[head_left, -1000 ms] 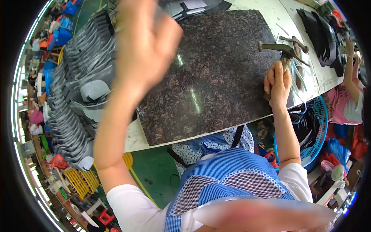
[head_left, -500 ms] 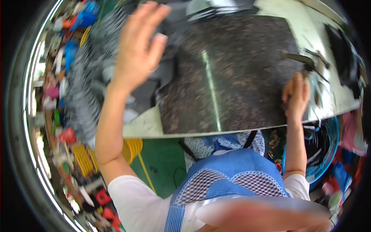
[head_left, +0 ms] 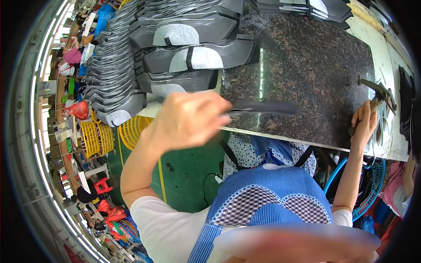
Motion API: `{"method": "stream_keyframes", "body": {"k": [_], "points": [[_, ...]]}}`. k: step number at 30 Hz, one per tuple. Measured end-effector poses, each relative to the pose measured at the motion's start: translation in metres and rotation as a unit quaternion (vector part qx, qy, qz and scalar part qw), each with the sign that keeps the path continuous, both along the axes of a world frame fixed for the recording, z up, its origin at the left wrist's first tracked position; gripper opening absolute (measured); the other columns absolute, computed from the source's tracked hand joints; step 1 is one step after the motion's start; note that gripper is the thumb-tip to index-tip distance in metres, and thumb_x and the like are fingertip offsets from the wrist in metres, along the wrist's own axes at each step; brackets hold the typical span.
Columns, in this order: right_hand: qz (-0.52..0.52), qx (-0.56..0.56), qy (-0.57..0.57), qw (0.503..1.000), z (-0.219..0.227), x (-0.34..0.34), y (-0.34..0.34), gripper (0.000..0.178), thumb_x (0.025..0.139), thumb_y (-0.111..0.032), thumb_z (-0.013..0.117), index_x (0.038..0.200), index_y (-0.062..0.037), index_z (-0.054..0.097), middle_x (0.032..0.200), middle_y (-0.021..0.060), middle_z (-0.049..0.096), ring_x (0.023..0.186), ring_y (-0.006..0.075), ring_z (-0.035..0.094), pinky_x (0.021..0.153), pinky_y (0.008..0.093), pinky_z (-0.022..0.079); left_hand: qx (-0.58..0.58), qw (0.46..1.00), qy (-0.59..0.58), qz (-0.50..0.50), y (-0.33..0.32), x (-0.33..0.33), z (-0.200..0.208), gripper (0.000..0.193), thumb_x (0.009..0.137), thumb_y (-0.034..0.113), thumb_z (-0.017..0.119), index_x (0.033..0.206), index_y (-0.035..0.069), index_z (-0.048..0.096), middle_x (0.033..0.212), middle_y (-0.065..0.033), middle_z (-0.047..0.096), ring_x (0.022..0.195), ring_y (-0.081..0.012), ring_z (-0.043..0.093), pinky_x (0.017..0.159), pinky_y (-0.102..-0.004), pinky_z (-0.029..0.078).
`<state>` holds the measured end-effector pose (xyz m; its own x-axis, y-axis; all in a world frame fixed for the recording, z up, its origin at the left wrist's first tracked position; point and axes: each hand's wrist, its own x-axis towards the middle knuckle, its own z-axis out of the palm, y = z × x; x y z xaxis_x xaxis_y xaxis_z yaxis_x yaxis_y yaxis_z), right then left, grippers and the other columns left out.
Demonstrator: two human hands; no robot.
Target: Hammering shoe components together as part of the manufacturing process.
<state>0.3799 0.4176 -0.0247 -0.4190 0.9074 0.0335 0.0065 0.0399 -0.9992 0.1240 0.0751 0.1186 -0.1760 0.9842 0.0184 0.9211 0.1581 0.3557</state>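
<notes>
My left hand, blurred by motion, is closed on one end of a dark flat piece. That piece is seen nearly edge-on, reaching rightward over the near part of a dark speckled stone slab. At the slab's right edge, my right hand is wrapped round the handle of a hammer, whose metal head points up past my fingers. Left of the slab lie overlapping grey cut pieces with white patches, my left hand just in front of the nearest ones.
A long fanned row of similar grey pieces runs down the table's left side. Another stack lies beyond the slab. Yellow baskets stand on the green floor at left; a blue basket stands below the table at right.
My left hand, earlier raised open over the pieces at left, has come down nearer and to the right, now gripping a dark piece. My right hand stays by the hammer; the whole view has shifted.
</notes>
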Motion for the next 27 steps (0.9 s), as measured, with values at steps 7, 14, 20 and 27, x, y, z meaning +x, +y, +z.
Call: {"method": "stream_keyframes", "body": {"k": [7,14,20,27], "points": [[0.228,-0.075,0.141,0.960,0.018,-0.015,-0.068,0.044,0.092,-0.034,0.071,0.117,-0.0018,0.054,0.087,0.0031,0.061,0.058,0.0074,0.050,0.051,0.0243,0.043,-0.086,0.792,-0.596,-0.098,0.096,0.029,-0.076,0.046,0.103,0.032,0.054,0.137,0.003,0.046,0.106,-0.0127,0.066,0.097,-0.0126,0.060,0.089,-0.0304,0.048],[0.096,0.104,-0.169,0.975,0.036,0.027,-0.052,0.022,0.092,-0.011,0.071,0.107,-0.0002,0.059,0.077,0.0019,0.060,0.063,0.0069,0.056,0.055,0.0238,0.047,0.032,0.980,-0.182,-0.076,0.171,0.044,-0.121,0.028,0.086,0.017,0.073,0.107,0.001,0.063,0.083,-0.0088,0.054,0.071,-0.0211,0.054,0.068,-0.0344,0.048],[0.238,0.231,-0.220,0.917,0.060,0.025,-0.049,0.022,0.094,-0.009,0.065,0.113,-0.0004,0.059,0.074,0.0132,0.064,0.064,0.0247,0.067,0.059,0.0330,0.050,0.009,0.969,-0.248,0.009,0.182,0.049,-0.120,0.035,0.076,0.014,0.080,0.105,0.002,0.064,0.089,-0.0078,0.062,0.074,-0.0203,0.061,0.070,-0.0342,0.052],[0.356,0.277,-0.242,0.859,0.059,0.004,-0.012,0.018,0.095,-0.015,0.064,0.096,-0.0015,0.052,0.067,0.0218,0.054,0.064,0.0421,0.056,0.054,0.0441,0.042,0.054,0.951,-0.301,0.045,0.175,0.056,-0.123,0.023,0.078,0.010,0.078,0.098,0.002,0.069,0.088,-0.0061,0.063,0.075,-0.0185,0.061,0.069,-0.0324,0.052]]}}
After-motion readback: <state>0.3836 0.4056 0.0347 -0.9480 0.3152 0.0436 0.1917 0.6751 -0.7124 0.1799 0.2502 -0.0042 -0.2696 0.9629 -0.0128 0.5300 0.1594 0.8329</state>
